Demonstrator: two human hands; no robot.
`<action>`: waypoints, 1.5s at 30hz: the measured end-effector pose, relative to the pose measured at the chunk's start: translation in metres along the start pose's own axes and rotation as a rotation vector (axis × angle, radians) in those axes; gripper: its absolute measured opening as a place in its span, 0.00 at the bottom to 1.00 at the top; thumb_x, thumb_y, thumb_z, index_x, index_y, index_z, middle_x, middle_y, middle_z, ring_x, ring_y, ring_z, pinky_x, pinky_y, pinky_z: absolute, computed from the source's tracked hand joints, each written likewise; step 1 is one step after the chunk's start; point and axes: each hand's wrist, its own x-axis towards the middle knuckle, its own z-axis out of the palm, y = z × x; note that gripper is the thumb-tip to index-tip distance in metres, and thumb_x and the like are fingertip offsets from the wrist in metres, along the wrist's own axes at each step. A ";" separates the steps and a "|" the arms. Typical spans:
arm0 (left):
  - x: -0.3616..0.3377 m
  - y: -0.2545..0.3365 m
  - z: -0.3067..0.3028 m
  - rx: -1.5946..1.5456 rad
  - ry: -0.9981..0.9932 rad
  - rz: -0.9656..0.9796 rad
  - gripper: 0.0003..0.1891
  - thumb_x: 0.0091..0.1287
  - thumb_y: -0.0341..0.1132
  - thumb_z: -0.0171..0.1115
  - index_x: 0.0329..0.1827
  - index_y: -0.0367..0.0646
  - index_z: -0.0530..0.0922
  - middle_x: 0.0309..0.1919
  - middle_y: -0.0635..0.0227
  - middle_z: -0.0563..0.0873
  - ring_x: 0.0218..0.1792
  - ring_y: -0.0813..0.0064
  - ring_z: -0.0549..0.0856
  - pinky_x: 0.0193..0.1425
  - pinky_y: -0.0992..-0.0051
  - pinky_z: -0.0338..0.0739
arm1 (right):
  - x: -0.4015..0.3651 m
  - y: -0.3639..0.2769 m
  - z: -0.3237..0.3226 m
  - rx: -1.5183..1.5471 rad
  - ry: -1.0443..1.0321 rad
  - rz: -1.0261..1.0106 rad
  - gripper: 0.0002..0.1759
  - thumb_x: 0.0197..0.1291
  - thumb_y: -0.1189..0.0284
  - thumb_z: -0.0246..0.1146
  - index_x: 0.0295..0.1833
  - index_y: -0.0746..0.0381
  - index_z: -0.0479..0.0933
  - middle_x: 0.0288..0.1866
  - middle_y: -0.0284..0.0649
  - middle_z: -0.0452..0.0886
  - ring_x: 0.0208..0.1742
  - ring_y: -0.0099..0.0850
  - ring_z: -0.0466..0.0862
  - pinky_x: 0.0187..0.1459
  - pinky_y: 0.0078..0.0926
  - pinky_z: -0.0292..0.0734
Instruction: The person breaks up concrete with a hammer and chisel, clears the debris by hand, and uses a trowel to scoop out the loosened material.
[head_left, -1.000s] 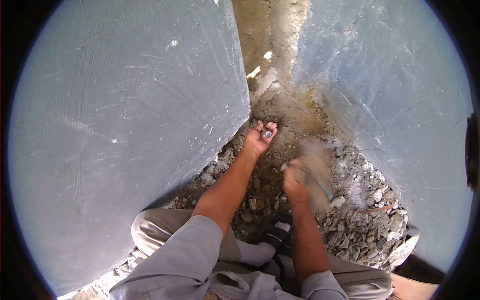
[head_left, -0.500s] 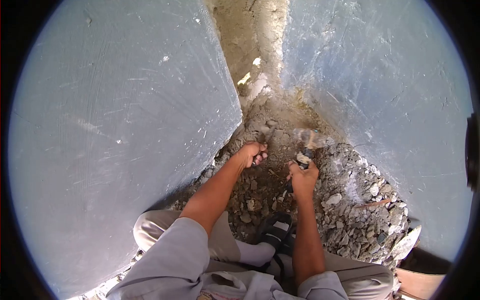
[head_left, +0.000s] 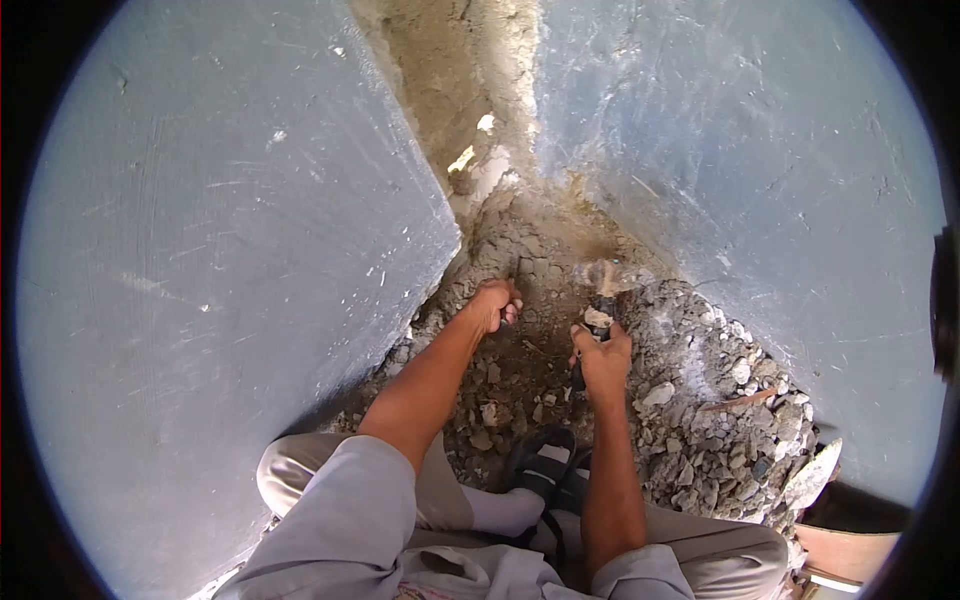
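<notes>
My left hand (head_left: 498,304) is closed around a thin dark chisel (head_left: 515,268), whose shaft points up and away into the broken masonry. Most of the chisel is hidden by my fingers. To its right, my right hand (head_left: 603,358) grips the dark handle of a hammer (head_left: 599,318). Pale wrapping shows on the handle near the head, and the head is blurred by motion. The hammer is apart from the chisel. Beyond both hands lies crumbled, dusty masonry (head_left: 545,230) at the corner between two grey walls.
Smooth grey wall panels rise on the left (head_left: 250,250) and the right (head_left: 740,180). Loose rubble (head_left: 720,430) covers the ground beside my sandalled feet (head_left: 545,462). A curved brownish piece (head_left: 850,550), perhaps a container's rim, stands at lower right.
The view has shifted, so the walls appear further left. My left hand's chisel stands more upright in view. The hammer is still beside it, its head blurred in both frames.
</notes>
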 end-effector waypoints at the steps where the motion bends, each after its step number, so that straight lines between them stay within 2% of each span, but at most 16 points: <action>1: -0.008 0.003 -0.006 -0.012 -0.104 -0.056 0.13 0.76 0.36 0.49 0.39 0.34 0.74 0.22 0.59 0.78 0.15 0.74 0.71 0.14 0.74 0.64 | -0.002 -0.002 0.003 0.023 -0.015 -0.001 0.13 0.56 0.76 0.68 0.44 0.70 0.75 0.24 0.33 0.78 0.18 0.21 0.74 0.20 0.23 0.70; 6: -0.015 0.008 0.014 -0.347 -0.174 -0.018 0.14 0.79 0.39 0.46 0.44 0.35 0.74 0.25 0.66 0.78 0.18 0.79 0.72 0.17 0.79 0.70 | -0.005 -0.012 0.001 -0.016 -0.037 -0.062 0.12 0.57 0.77 0.68 0.45 0.68 0.76 0.27 0.33 0.80 0.19 0.20 0.74 0.21 0.22 0.70; 9: 0.033 0.010 0.019 -0.640 -0.120 -0.031 0.13 0.79 0.38 0.47 0.45 0.35 0.73 0.26 0.66 0.78 0.18 0.78 0.73 0.17 0.80 0.71 | -0.005 -0.026 -0.001 -0.023 -0.062 -0.132 0.14 0.57 0.75 0.70 0.45 0.67 0.74 0.29 0.35 0.80 0.20 0.22 0.75 0.22 0.22 0.70; 10: 0.042 0.016 0.018 -0.673 -0.018 -0.078 0.11 0.78 0.38 0.48 0.41 0.39 0.74 0.24 0.66 0.77 0.16 0.78 0.72 0.16 0.80 0.69 | -0.004 -0.029 0.000 -0.002 -0.059 -0.148 0.14 0.58 0.75 0.70 0.45 0.67 0.74 0.29 0.35 0.80 0.20 0.22 0.75 0.22 0.22 0.70; 14: 0.023 0.000 0.027 -0.551 0.152 0.048 0.09 0.74 0.31 0.48 0.32 0.45 0.69 0.20 0.69 0.73 0.14 0.80 0.68 0.14 0.80 0.63 | -0.006 -0.039 0.003 0.054 -0.060 -0.186 0.13 0.58 0.77 0.70 0.44 0.67 0.74 0.29 0.35 0.80 0.21 0.22 0.76 0.23 0.22 0.70; 17: 0.006 -0.014 0.045 -0.698 0.131 -0.129 0.05 0.71 0.28 0.46 0.35 0.48 0.68 0.20 0.68 0.71 0.14 0.77 0.68 0.14 0.76 0.61 | -0.005 -0.037 -0.002 0.046 -0.047 -0.186 0.12 0.59 0.77 0.69 0.44 0.66 0.74 0.29 0.35 0.80 0.21 0.22 0.76 0.24 0.22 0.70; 18: -0.001 -0.016 0.041 -0.735 -0.008 -0.171 0.06 0.72 0.29 0.44 0.36 0.48 0.69 0.20 0.67 0.73 0.14 0.77 0.69 0.14 0.76 0.62 | -0.006 -0.035 -0.001 0.041 -0.049 -0.185 0.12 0.59 0.77 0.69 0.44 0.66 0.74 0.29 0.35 0.80 0.21 0.22 0.76 0.24 0.22 0.70; 21: -0.024 -0.016 0.049 -0.585 0.123 -0.016 0.08 0.75 0.34 0.43 0.41 0.44 0.70 0.22 0.68 0.74 0.16 0.78 0.69 0.15 0.78 0.64 | -0.009 -0.037 -0.001 0.048 -0.025 -0.183 0.13 0.58 0.78 0.69 0.46 0.69 0.75 0.32 0.34 0.81 0.23 0.19 0.76 0.24 0.21 0.72; 24: -0.010 -0.005 0.032 -0.587 0.111 0.017 0.07 0.75 0.34 0.43 0.46 0.43 0.70 0.25 0.63 0.78 0.17 0.77 0.71 0.16 0.78 0.66 | -0.009 -0.036 -0.002 0.060 -0.035 -0.212 0.13 0.58 0.78 0.69 0.46 0.69 0.75 0.32 0.34 0.81 0.23 0.20 0.76 0.24 0.21 0.72; 27: 0.004 0.008 0.015 -0.644 0.119 -0.008 0.07 0.72 0.32 0.45 0.39 0.41 0.72 0.23 0.61 0.79 0.16 0.74 0.71 0.16 0.75 0.66 | -0.008 -0.033 0.001 0.043 -0.049 -0.203 0.14 0.59 0.78 0.69 0.48 0.69 0.75 0.34 0.34 0.82 0.26 0.19 0.77 0.26 0.20 0.73; 33: 0.005 0.007 0.021 -0.624 0.129 0.074 0.04 0.73 0.29 0.46 0.42 0.41 0.71 0.29 0.58 0.81 0.20 0.73 0.74 0.20 0.74 0.70 | -0.013 -0.024 0.012 0.021 -0.043 -0.391 0.13 0.57 0.79 0.68 0.48 0.69 0.77 0.38 0.32 0.82 0.34 0.18 0.76 0.37 0.19 0.74; 37: 0.033 0.002 0.024 -0.734 0.061 0.088 0.02 0.73 0.26 0.49 0.43 0.40 0.71 0.32 0.57 0.81 0.23 0.69 0.77 0.22 0.71 0.74 | -0.010 -0.020 0.015 -0.006 -0.059 -0.480 0.11 0.59 0.80 0.68 0.45 0.68 0.75 0.33 0.34 0.81 0.26 0.22 0.78 0.28 0.21 0.75; 38: 0.045 0.002 0.024 -0.813 -0.012 0.055 0.02 0.74 0.26 0.49 0.45 0.38 0.71 0.35 0.55 0.82 0.28 0.63 0.82 0.28 0.66 0.82 | -0.011 -0.024 0.015 0.017 -0.066 -0.452 0.10 0.59 0.80 0.68 0.45 0.68 0.75 0.33 0.34 0.81 0.27 0.22 0.78 0.28 0.21 0.75; 41: 0.045 0.016 0.042 -0.910 -0.087 0.025 0.04 0.75 0.26 0.49 0.47 0.37 0.71 0.39 0.52 0.82 0.34 0.58 0.85 0.37 0.61 0.86 | -0.015 -0.041 0.012 0.035 -0.055 -0.383 0.09 0.59 0.80 0.67 0.44 0.67 0.75 0.32 0.35 0.81 0.26 0.23 0.79 0.29 0.22 0.75; 42: 0.056 0.017 0.043 -0.939 -0.139 0.008 0.05 0.76 0.27 0.48 0.50 0.37 0.71 0.43 0.51 0.82 0.40 0.55 0.87 0.43 0.58 0.87 | -0.017 -0.050 0.010 0.033 -0.046 -0.361 0.09 0.58 0.80 0.67 0.43 0.67 0.75 0.32 0.35 0.81 0.26 0.24 0.79 0.30 0.23 0.75; 45: 0.046 0.031 0.060 -0.951 -0.050 0.060 0.06 0.76 0.28 0.49 0.51 0.37 0.70 0.43 0.51 0.82 0.41 0.55 0.87 0.43 0.57 0.87 | -0.024 -0.076 0.012 0.158 0.044 -0.516 0.09 0.59 0.76 0.65 0.42 0.68 0.75 0.29 0.37 0.80 0.26 0.26 0.79 0.30 0.25 0.75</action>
